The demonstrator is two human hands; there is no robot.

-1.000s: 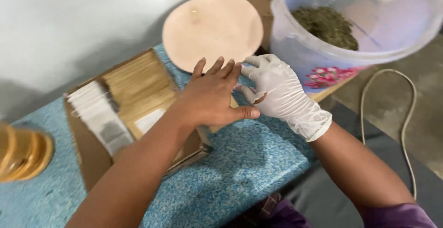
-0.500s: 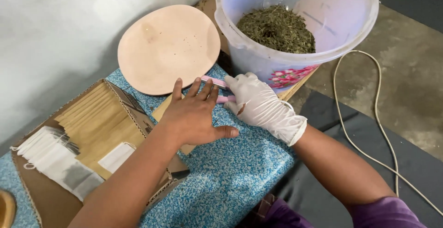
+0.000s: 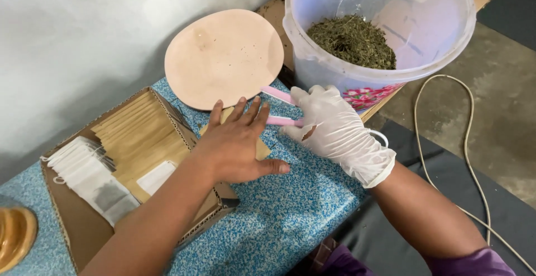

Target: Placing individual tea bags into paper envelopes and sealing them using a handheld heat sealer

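Compared with the frame half a second earlier, both hands are seen shifted slightly toward the right of the frame, and the bucket now sits further to the upper right; the hands' pose is otherwise unchanged. At lower centre, the bare left hand (image 3: 237,145) is laid flat, fingers spread, pressed on a tan paper envelope (image 3: 261,150) lying on the blue speckled table top (image 3: 290,209); nothing is gripped by it. Just to its right, the white-gloved right hand (image 3: 335,131) is closed around a pink-handled tool (image 3: 282,121), two pink arms of which are seen projecting toward the left hand's fingertips; what kind of tool it is cannot be told. At lower left, an open cardboard box (image 3: 72,231) is noted, holding a row of brown paper envelopes (image 3: 137,133) and a row of white filter bags (image 3: 89,178). A golden rounded object (image 3: 15,236) is cut off at the left edge. Beyond the hands, at upper centre, a round pale pink disc (image 3: 223,57) is seen. At upper right, a translucent plastic bucket (image 3: 430,53) is recorded, holding dried green leaf material (image 3: 353,40). A pale cable (image 3: 472,142) is seen on the floor at right.
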